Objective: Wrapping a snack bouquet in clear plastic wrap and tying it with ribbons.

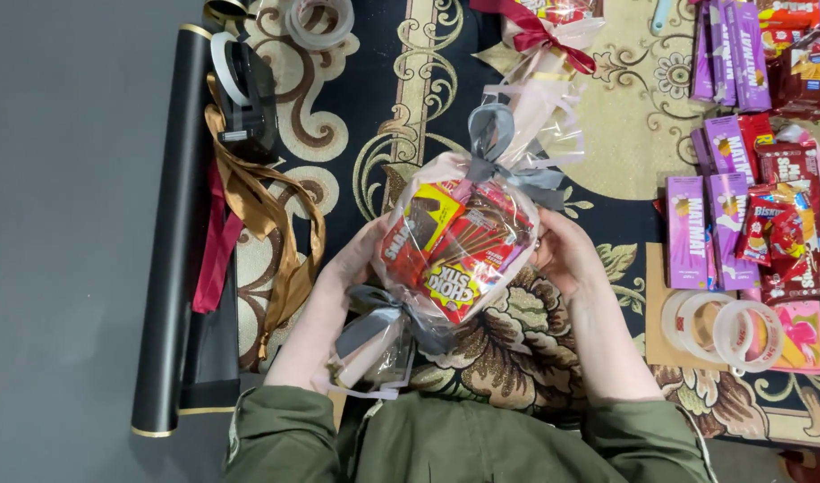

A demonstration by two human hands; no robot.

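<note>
Gift bundle (pixel 454 246) of snack boxes in clear wrap, grey ribbon tied at both ends, gripped from both sides by left hand (pixel 356 268) and right hand (pixel 566 255), held above patterned carpet (pixel 517 358).

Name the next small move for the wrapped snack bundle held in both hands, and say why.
Probably set the snack bundle down beside the finished red-ribboned bundle on the carpet. Both its ends already look tied with grey ribbon, and the left hand and right hand only cradle its sides, so little seems left to tie.
</note>
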